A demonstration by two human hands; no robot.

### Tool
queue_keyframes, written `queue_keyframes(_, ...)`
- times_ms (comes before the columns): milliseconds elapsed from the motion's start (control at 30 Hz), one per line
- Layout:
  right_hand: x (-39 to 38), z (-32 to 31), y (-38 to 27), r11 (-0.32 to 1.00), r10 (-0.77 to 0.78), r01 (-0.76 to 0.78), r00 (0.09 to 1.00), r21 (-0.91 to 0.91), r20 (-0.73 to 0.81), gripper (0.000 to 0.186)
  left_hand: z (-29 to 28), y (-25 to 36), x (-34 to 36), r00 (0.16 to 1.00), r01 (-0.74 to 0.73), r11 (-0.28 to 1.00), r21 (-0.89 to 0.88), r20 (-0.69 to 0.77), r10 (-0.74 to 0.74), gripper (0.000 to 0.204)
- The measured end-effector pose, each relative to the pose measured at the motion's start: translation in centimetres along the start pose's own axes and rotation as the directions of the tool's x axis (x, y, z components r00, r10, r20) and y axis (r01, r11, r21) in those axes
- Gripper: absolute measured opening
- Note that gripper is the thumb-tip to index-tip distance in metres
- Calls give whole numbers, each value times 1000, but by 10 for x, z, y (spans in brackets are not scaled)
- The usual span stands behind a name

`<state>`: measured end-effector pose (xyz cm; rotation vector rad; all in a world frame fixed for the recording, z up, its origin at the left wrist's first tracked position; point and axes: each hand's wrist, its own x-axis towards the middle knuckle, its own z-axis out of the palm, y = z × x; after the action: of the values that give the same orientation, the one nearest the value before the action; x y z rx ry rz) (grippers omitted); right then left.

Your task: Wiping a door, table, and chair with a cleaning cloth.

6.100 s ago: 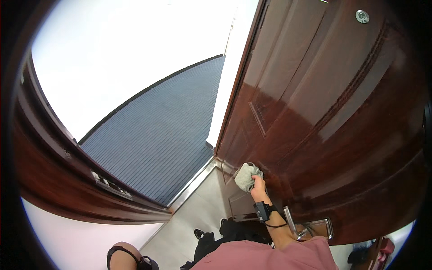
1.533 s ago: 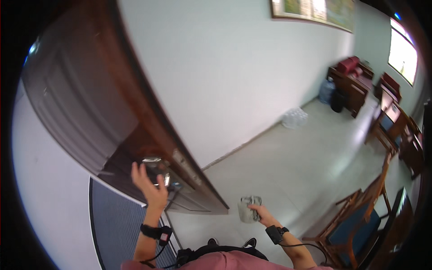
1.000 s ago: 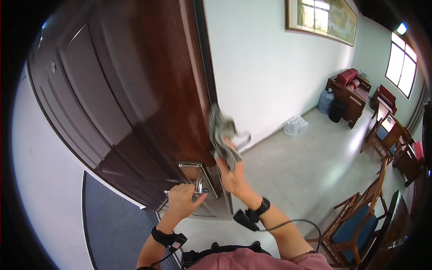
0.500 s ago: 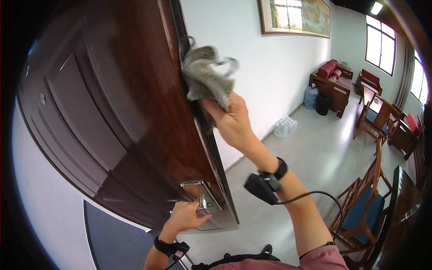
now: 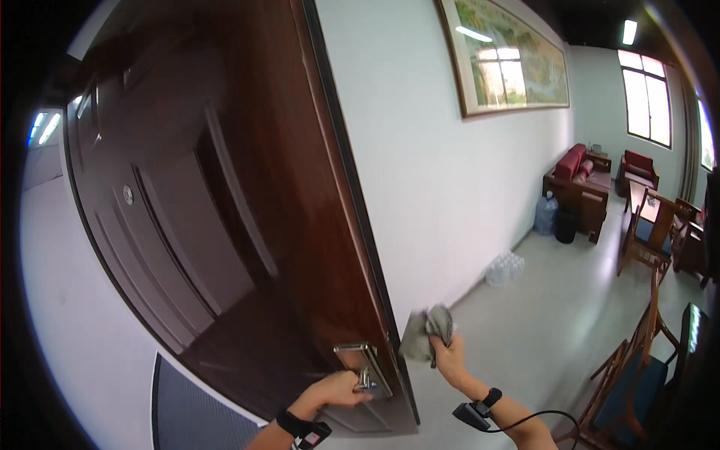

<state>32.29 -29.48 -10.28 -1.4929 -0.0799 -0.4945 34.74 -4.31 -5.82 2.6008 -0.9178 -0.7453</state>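
A dark brown panelled door [image 5: 300,247] stands open before me, its edge facing right. My left hand [image 5: 335,389] is closed round the metal door handle [image 5: 365,377], which sits on a rectangular plate low on the door. My right hand [image 5: 451,361] grips a crumpled grey-green cloth [image 5: 430,334] just right of the door's edge, at about the handle's height. The cloth hangs partly loose and looks slightly blurred; whether it touches the edge I cannot tell. Dark bands with small devices are on both wrists, and a cable runs from the right one.
A white wall with a framed landscape picture [image 5: 514,64] runs behind the door. Along it stand wrapped water bottles [image 5: 505,268], a blue water jug [image 5: 547,213], a black bin [image 5: 566,225] and a red-cushioned sofa [image 5: 581,191]. Wooden chairs [image 5: 634,375] stand right; a dark mat [image 5: 196,405] lies lower left.
My right hand has come down with the cloth from high on the door's edge to handle height. My left hand has stayed at the handle. The view has tilted up.
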Motion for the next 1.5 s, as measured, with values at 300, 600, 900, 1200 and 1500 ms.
queue_keyframes(300,99,75,-199,640,-746,767,603,50,283,65,5,5,-6,996,-24,995,96,-82,32,50)
queue_keyframes(600,221,105,-461,316,-932,932,270,175,244,58,0,26,-23,962,-169,983,71,-206,180,22)
queue_keyframes(900,185,114,-369,361,-932,932,361,1,31,56,3,34,-17,958,96,995,37,-276,-82,30)
queue_keyframes(1200,21,63,-31,975,-223,223,975,10,7,32,15,22,1,867,82,991,105,-498,-19,28)
queue_keyframes(1500,106,79,-118,788,-614,614,779,44,124,55,10,32,18,853,176,956,234,-522,-29,31)
